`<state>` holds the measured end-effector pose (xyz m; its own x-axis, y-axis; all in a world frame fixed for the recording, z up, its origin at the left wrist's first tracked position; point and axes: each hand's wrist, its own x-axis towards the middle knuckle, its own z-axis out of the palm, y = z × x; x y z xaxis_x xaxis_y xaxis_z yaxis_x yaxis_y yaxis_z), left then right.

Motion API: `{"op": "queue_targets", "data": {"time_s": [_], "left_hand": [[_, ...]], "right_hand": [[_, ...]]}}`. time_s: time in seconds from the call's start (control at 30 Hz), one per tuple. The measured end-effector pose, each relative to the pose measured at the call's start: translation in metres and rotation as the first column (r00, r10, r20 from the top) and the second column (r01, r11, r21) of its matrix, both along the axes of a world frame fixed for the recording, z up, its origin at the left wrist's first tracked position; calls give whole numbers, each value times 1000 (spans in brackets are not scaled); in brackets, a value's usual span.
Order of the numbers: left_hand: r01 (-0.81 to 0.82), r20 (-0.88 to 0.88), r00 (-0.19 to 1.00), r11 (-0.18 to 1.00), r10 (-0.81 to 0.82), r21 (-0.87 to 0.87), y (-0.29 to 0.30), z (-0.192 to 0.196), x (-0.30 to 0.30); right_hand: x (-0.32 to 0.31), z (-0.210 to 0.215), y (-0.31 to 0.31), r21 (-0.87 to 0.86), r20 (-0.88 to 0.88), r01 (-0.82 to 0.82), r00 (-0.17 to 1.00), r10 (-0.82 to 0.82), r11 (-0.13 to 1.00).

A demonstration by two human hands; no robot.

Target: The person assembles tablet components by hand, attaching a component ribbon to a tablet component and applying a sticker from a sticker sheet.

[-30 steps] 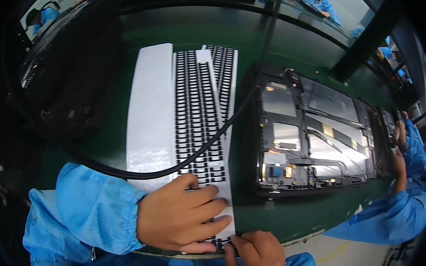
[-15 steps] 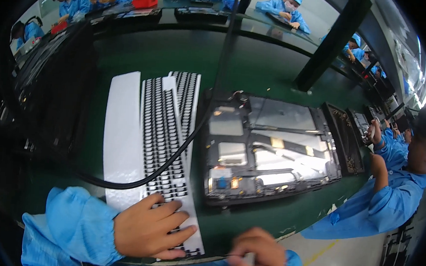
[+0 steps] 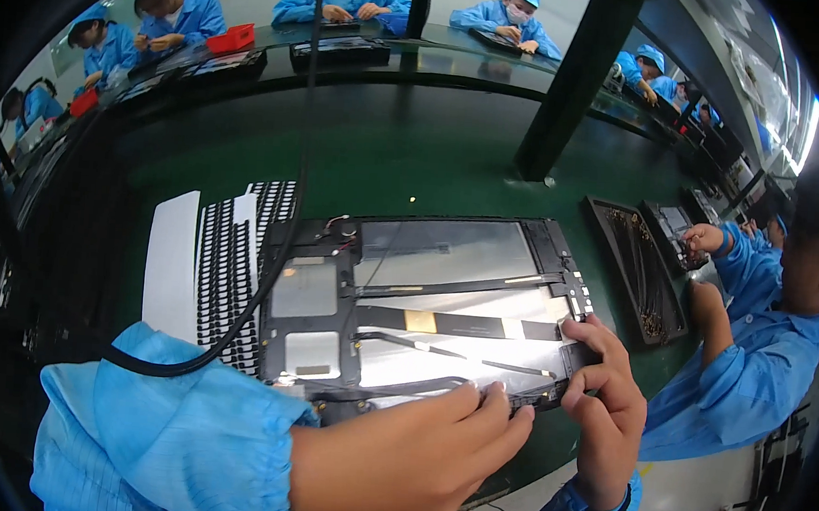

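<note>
An opened flat electronic device (image 3: pixel 447 258), tablet-like, lies in front of me with silver panels, black ribbon cables and a dark frame. My left hand (image 3: pixel 405 455) reaches across its near side, fingers stretched out and fingertips at the near edge; the thumb is hidden. At the near right corner, my right hand (image 3: pixel 608 402) has its fingers bent around the device's edge, with one fingertip on top. Whether a small part is also between those fingers is hidden. Sheets of black adhesive pieces (image 3: pixel 226 271) and a plain white sheet (image 3: pixel 169 267) lie left of the device, partly behind my left sleeve.
A black cable (image 3: pixel 306 134) hangs down over the sheets and the device's left side. A dark tray of thin cables (image 3: pixel 636 271) stands to the right, near a co-worker's hands (image 3: pixel 705 240). A dark post (image 3: pixel 573 96) rises from the green bench (image 3: pixel 417 152). Other people work beyond.
My left hand has left the adhesive sheets and moved right to the device's near edge. My right hand has moved up and right to its corner. The view has shifted to the right.
</note>
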<state>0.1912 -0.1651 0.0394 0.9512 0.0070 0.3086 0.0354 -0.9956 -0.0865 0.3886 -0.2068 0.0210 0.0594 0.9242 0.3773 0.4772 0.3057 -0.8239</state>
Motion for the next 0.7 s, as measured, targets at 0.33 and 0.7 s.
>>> {"op": "queue_targets", "data": {"time_s": [0.33, 0.7], "left_hand": [[-142, 296, 921, 925, 254, -352, -22, -19, 1], [-117, 309, 920, 923, 239, -366, -20, -12, 0]], "right_hand": [[7, 5, 4, -3, 41, -70, 997, 70, 998], [7, 5, 6, -23, 71, -62, 995, 64, 998]]}}
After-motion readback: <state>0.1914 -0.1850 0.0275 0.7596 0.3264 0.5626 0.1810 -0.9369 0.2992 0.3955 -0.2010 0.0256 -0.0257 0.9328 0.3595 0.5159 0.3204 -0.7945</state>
